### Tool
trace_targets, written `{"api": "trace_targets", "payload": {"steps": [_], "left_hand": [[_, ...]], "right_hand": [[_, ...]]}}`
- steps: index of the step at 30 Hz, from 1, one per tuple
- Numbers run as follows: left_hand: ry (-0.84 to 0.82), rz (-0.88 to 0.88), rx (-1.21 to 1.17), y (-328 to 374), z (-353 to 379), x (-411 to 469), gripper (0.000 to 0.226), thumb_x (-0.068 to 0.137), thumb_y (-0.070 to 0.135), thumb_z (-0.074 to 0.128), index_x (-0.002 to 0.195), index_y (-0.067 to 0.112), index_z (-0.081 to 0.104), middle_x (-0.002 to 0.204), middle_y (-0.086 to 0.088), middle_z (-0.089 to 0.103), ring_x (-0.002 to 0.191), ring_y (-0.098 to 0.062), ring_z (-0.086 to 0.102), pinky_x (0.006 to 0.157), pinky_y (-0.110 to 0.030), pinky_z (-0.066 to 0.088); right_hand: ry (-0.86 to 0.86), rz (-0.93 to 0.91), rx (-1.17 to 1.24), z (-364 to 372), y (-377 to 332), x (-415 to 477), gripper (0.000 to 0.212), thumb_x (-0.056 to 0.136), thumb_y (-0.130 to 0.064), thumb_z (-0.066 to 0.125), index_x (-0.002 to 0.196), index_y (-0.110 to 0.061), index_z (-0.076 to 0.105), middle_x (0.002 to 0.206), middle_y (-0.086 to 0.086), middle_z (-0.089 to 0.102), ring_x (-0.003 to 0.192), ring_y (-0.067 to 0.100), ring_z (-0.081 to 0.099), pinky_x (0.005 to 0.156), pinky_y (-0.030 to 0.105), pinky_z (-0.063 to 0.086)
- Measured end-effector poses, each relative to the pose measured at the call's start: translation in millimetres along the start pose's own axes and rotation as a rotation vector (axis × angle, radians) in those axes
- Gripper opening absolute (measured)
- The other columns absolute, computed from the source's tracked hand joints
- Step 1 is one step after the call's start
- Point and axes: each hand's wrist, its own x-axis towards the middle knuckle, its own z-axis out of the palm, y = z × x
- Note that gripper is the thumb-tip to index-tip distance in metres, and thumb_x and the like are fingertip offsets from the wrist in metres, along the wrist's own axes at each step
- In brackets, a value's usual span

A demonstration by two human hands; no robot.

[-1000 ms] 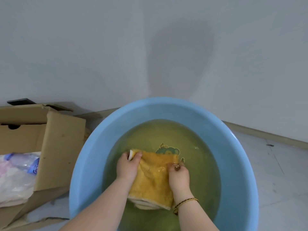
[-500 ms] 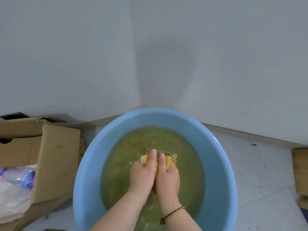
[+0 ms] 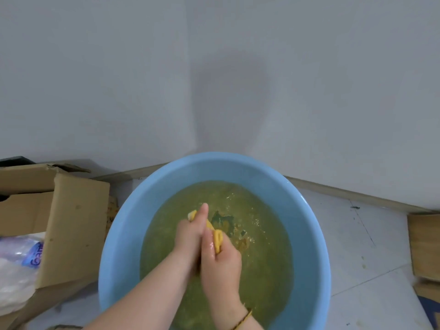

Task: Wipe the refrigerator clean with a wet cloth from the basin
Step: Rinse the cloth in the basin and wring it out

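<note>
Both hands met over the middle of the blue basin point(image 3: 123, 234). Left hand point(image 3: 190, 236) and right hand point(image 3: 222, 260) were curled tight around the yellow cloth point(image 3: 217, 238), folds protruding between fingers above the greenish water point(image 3: 262, 270).

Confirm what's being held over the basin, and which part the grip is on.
Both hands grip the bunched yellow cloth between them over the blue basin: left hand around its far end, right hand around the near end. Most of it is hidden.
</note>
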Motion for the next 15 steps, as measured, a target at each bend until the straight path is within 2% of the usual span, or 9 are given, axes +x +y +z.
{"api": "trace_targets", "payload": {"steps": [2,5,8,10,12,15], "left_hand": [[0.022,-0.106,-0.069,-6,-3,0,0.046,0.087,0.048,0.047,0.079,0.003,0.054,0.073,-0.011,0.054,0.073,-0.025,0.055,0.074,-0.036,0.047],[0.037,-0.149,-0.002,-21,-5,3,0.045,0.085,0.052,0.049,0.095,0.008,0.05,0.091,-0.008,0.058,0.086,-0.024,0.056,0.082,-0.038,0.046],[-0.048,-0.167,0.018,-25,-18,14,0.042,0.079,0.039,0.064,0.109,0.011,0.053,0.104,-0.009,0.061,0.096,-0.027,0.059,0.085,-0.04,0.048],[-0.104,-0.156,0.044,-29,-29,20,0.045,0.08,0.025,0.066,0.12,0.011,0.051,0.108,-0.01,0.062,0.097,-0.027,0.06,0.083,-0.039,0.049],[-0.094,-0.141,0.122,-34,-37,24,0.049,0.083,0.018,0.064,0.127,0.009,0.046,0.114,-0.011,0.06,0.097,-0.026,0.058,0.083,-0.037,0.048],[0.004,-0.14,0.189,-42,-41,28,0.051,0.085,0.017,0.06,0.131,0.004,0.042,0.122,-0.015,0.055,0.107,-0.03,0.054,0.087,-0.039,0.043]], "right_hand": [[-0.072,0.04,-0.029,-3,7,9,0.041,0.09,-0.03,0.054,0.052,-0.023,0.038,0.046,-0.007,0.041,0.046,0.004,0.034,0.052,0.023,0.032],[-0.035,0.169,-0.005,-17,19,33,0.035,0.092,-0.033,0.051,0.061,-0.018,0.042,0.057,-0.005,0.04,0.053,0.009,0.037,0.052,0.02,0.032],[-0.036,0.194,0.068,-28,33,40,0.023,0.089,-0.029,0.056,0.072,-0.019,0.045,0.066,-0.005,0.044,0.06,0.007,0.041,0.051,0.013,0.034],[-0.13,0.219,0.064,-30,42,39,0.013,0.087,-0.022,0.061,0.091,-0.02,0.048,0.082,-0.008,0.051,0.076,0.006,0.05,0.061,0.012,0.038],[-0.176,0.238,0.005,-28,55,38,0.024,0.087,-0.014,0.06,0.106,-0.02,0.046,0.095,-0.008,0.052,0.094,0.012,0.053,0.076,0.017,0.04],[-0.152,0.293,-0.14,-27,64,39,0.032,0.091,-0.011,0.054,0.122,-0.013,0.045,0.109,-0.001,0.052,0.104,0.017,0.05,0.088,0.025,0.04]]}}
